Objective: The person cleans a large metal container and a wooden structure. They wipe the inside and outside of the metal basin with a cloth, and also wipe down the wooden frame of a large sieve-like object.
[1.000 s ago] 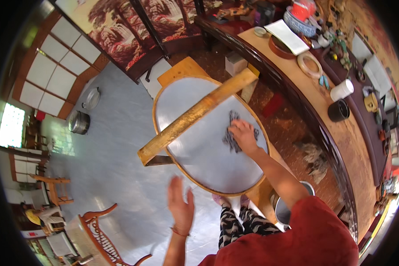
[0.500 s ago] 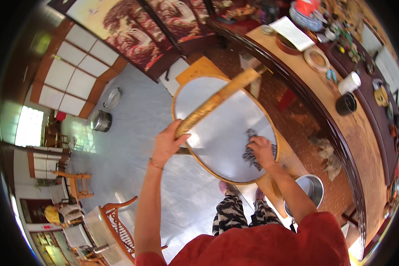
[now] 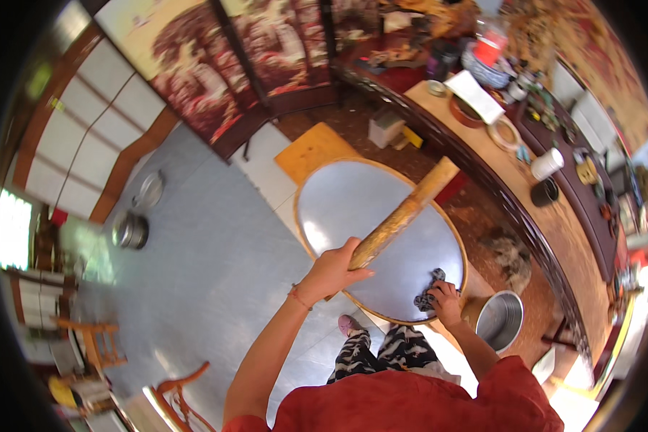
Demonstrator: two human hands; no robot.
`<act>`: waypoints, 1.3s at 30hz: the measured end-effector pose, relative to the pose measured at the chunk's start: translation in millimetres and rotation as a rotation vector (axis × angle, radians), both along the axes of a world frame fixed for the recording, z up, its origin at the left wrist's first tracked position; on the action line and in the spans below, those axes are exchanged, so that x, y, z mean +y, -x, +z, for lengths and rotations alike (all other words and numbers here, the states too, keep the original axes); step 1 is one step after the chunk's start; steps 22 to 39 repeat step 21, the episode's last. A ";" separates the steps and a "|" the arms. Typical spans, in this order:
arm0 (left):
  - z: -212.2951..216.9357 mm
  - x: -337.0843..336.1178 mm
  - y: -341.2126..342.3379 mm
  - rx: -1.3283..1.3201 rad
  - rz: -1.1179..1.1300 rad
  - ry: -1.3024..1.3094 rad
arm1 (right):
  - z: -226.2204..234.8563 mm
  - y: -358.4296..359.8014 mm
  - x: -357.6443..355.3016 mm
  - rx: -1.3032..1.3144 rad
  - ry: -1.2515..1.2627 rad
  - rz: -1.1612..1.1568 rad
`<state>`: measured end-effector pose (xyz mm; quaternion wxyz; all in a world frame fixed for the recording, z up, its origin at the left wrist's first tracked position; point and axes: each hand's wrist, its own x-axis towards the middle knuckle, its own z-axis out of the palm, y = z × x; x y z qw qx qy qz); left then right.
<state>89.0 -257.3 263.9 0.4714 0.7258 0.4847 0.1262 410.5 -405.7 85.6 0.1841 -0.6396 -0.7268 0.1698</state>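
A thick golden-brown wooden bar point(image 3: 405, 216) is gripped at its near end by my left hand point(image 3: 327, 273), and it slants up and away to the right over a round table point(image 3: 345, 194). The table has a smooth grey-blue top and a yellowish wooden rim. Closed on a bunched black-and-grey patterned cloth point(image 3: 426, 297), my right hand point(image 3: 446, 304) is at the near right part of the tabletop. The bar hides a strip of the top behind it.
A metal pot point(image 3: 502, 324) stands right of the table, by my right forearm. A long wooden counter point(image 3: 507, 169) with cups and jars curves along the right. On the grey floor at left are a steel pot point(image 3: 129, 230) and a chair point(image 3: 176, 392). A folding screen point(image 3: 187, 72) stands behind.
My view has shifted, so the table sits lower and further right. My right hand and the cloth are closer to the near rim, and the cloth is more bunched. The bar stays in my left hand.
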 end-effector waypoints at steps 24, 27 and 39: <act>-14.6 30.8 -14.9 -0.281 -0.156 0.755 | -22.4 58.3 6.9 0.053 -0.104 -0.436; -14.6 30.8 -14.9 -0.281 -0.156 0.755 | -22.4 58.3 6.9 0.053 -0.104 -0.436; -14.6 30.8 -14.9 -0.281 -0.156 0.755 | -22.4 58.3 6.9 0.053 -0.104 -0.436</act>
